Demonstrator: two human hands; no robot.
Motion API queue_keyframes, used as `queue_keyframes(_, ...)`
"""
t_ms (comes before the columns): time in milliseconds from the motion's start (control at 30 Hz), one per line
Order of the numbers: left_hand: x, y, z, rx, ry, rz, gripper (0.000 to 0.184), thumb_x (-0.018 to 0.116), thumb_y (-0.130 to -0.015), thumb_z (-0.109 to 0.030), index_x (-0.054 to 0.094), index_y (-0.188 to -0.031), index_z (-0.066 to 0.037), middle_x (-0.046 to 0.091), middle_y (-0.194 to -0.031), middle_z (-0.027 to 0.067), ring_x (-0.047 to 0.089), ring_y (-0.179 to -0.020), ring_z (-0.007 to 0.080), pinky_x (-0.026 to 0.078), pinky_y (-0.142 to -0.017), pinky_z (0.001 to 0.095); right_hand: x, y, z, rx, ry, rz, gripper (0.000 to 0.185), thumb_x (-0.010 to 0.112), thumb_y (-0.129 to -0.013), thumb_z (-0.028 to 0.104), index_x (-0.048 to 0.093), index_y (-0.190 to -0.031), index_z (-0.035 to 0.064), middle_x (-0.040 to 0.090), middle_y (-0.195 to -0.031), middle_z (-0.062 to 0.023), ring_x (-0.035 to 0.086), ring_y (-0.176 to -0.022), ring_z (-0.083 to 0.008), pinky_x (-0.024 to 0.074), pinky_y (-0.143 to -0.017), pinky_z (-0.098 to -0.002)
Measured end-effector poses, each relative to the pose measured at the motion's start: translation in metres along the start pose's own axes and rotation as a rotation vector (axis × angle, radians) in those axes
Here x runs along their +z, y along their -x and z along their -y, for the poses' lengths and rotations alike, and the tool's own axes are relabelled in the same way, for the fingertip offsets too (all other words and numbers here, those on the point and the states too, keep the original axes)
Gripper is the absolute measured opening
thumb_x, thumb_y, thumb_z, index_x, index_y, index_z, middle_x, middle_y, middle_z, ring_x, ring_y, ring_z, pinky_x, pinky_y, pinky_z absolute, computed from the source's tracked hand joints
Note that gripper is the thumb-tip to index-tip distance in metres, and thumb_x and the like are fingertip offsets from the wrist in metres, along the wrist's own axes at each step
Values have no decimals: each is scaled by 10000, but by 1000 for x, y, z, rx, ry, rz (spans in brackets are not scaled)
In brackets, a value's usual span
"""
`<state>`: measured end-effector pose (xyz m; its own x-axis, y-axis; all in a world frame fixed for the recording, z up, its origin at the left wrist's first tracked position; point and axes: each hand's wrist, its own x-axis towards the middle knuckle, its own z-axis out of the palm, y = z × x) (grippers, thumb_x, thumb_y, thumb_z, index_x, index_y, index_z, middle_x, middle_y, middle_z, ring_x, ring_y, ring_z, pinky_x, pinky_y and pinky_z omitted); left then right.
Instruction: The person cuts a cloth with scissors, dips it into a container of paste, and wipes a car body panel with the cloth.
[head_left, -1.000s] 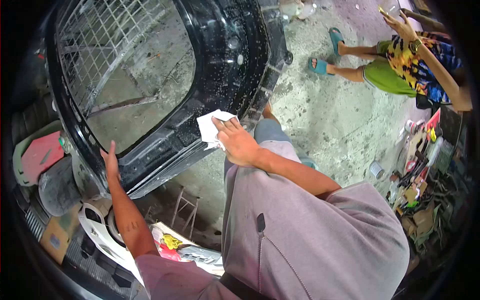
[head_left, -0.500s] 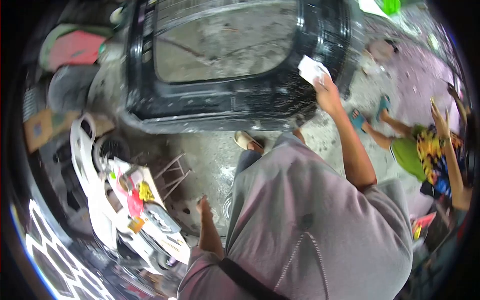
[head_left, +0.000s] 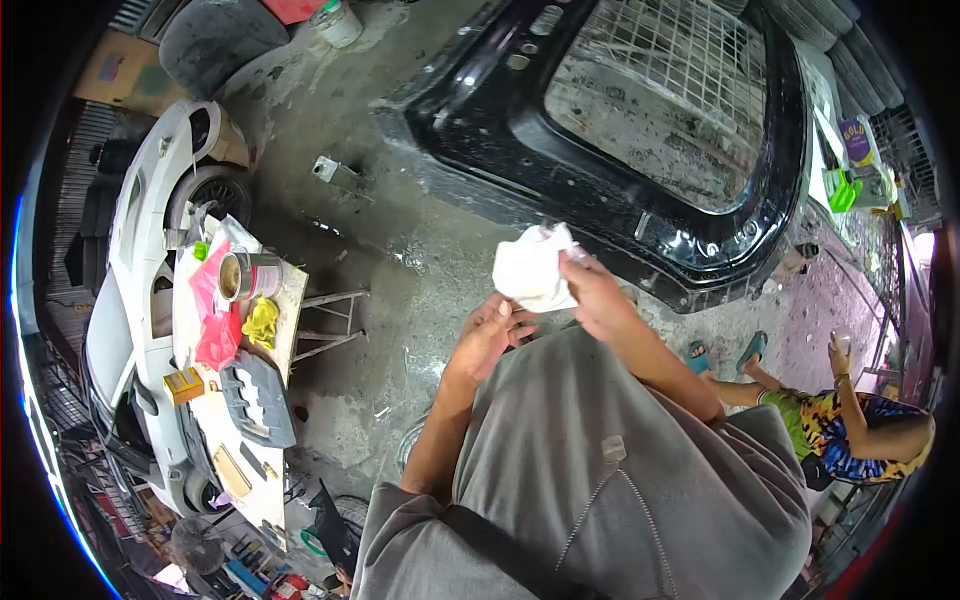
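Note:
My right hand (head_left: 597, 295) grips a folded white cloth (head_left: 530, 272) in front of my body, its thumb and fingers pressed on the cloth's right side. Just below the cloth's lower left edge is my left hand (head_left: 487, 338), fingers apart and loosely curled. Whether its fingertips touch the cloth, I cannot tell. Beyond both hands stands a glossy black vehicle panel (head_left: 590, 175) with a large window opening. The cloth overlaps the panel's near edge in view, and neither hand rests on the panel.
At left, a work table (head_left: 275, 500) holds a tin can (head_left: 250, 276), yellow gloves (head_left: 261, 322) and pink plastic (head_left: 218, 338). A white car (head_left: 130, 250) stands behind it. Another person (head_left: 850, 425) sits at right. A small metal piece (head_left: 335, 172) lies on the floor.
My right hand has come off the black panel and drawn back toward my body with the white cloth. My left hand has risen from my side to the cloth. The view has turned left.

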<state>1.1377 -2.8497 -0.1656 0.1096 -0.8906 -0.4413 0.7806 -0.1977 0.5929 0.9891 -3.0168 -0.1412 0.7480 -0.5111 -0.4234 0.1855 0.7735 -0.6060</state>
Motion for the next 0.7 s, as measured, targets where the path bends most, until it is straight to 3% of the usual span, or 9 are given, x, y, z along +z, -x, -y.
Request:
queue_keyframes(33,-11,7,-13,29,102,77,474,633,-1007,-317,530,-1381,-44,622,-1319,112,605,-1193,240,502,-992,405,27,-6,-12,-24,26,15,463,520,-1061,268,457,-1454,33,613,-1351,-112,598,-1241,-219,481,-1051,-388)
queue_keyframes(67,-8,18,-31,53,135,-68,553,670,-971,-276,480,-1427,-28,584,-1384,133,564,-1276,271,430,-1097,496,50,-11,-25,-25,-31,-42,357,554,-1041,190,530,-1355,23,650,-1236,-92,632,-1129,-186,508,-977,-346)
queue_keyframes(200,-31,48,-90,206,215,-145,514,623,-975,-178,460,-1435,-17,571,-1403,138,531,-1331,300,396,-1135,496,104,-29,-54,19,92,-144,270,625,-1004,182,575,-1228,40,659,-1111,-51,635,-1013,-141,518,-854,-298)
queue_keyframes(300,-49,53,-123,253,266,-117,496,646,-974,-175,484,-1419,-27,589,-1392,125,561,-1302,286,424,-1124,477,110,-53,-66,59,208,-80,271,635,-991,177,584,-1223,45,660,-1102,-47,635,-1013,-140,517,-847,-291)
queue_keyframes(433,-85,30,-143,255,295,-80,535,628,-964,-125,430,-1448,-15,547,-1425,126,517,-1336,283,368,-1157,475,120,-97,-64,154,171,-15,223,597,-1018,161,581,-1225,81,647,-1150,-42,638,-1034,-165,539,-872,-331)
queue_keyframes(500,-89,20,-162,274,247,-117,614,613,-948,-97,356,-1495,10,505,-1458,136,486,-1358,308,354,-1164,486,129,-129,-61,257,128,81,320,610,-1011,170,561,-1318,94,632,-1227,-51,632,-1107,-194,559,-867,-362)
queue_keyframes(567,-90,10,-190,278,177,-139,647,624,-949,-115,333,-1514,11,491,-1468,154,488,-1359,322,377,-1149,488,149,-161,-45,310,132,223,528,652,-995,221,458,-1475,117,620,-1265,-71,608,-1147,-184,562,-851,-354)
queue_keyframes(633,-97,0,-218,309,125,-218,612,645,-945,-134,386,-1480,12,550,-1409,147,551,-1297,295,419,-1120,460,159,-207,-38,440,129,365,564,702,-962,266,491,-1463,116,609,-1273,-74,603,-1121,-174,551,-845,-325)
queue_keyframes(700,-107,-6,-246,336,134,-257,601,661,-937,-141,410,-1464,6,571,-1383,141,573,-1269,280,436,-1105,443,183,-243,-24,509,137,504,521,713,-946,226,539,-1422,105,619,-1233,-70,599,-1111,-168,536,-871,-322)
